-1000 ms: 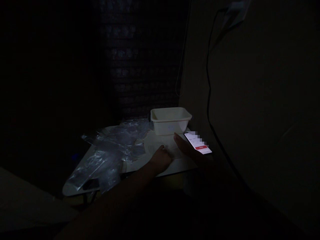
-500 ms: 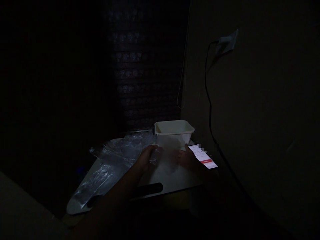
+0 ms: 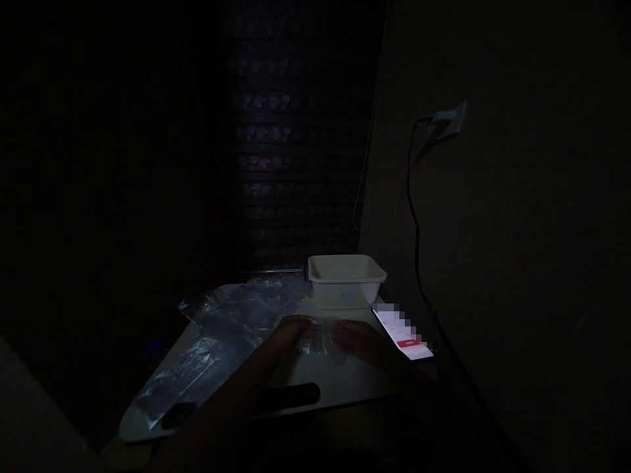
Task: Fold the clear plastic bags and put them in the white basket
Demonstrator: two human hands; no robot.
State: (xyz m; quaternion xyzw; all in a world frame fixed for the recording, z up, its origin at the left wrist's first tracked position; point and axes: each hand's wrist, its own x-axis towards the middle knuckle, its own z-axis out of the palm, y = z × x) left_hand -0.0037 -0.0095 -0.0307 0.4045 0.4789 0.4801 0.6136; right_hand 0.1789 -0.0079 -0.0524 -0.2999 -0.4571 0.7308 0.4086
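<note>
In the dim light, my left hand [image 3: 290, 334] and my right hand [image 3: 357, 340] are close together above the middle of a small white table [image 3: 345, 381]. Between them is a crumpled clear plastic bag [image 3: 318, 340]; the fingers of both hands are closed on it, though the darkness blurs the fingertips. To the left of my left forearm, more clear plastic bags [image 3: 217, 341] lie spread over the table. Just behind the hands stands a white plastic tub [image 3: 348, 295]. Right of my right hand lies a phone [image 3: 400, 332] with a lit screen.
A dark slot [image 3: 290, 395] runs along the table's near edge. On the right wall, a black cable [image 3: 417, 249] hangs from a plugged socket [image 3: 447, 121] and passes beside the phone. A dark patterned blind [image 3: 266, 135] covers the back.
The bag between my hands stood up as a pale, hazy sheet before the tub; now it is lower and bunched together. My hands have drawn slightly closer. The whole view has shifted.
</note>
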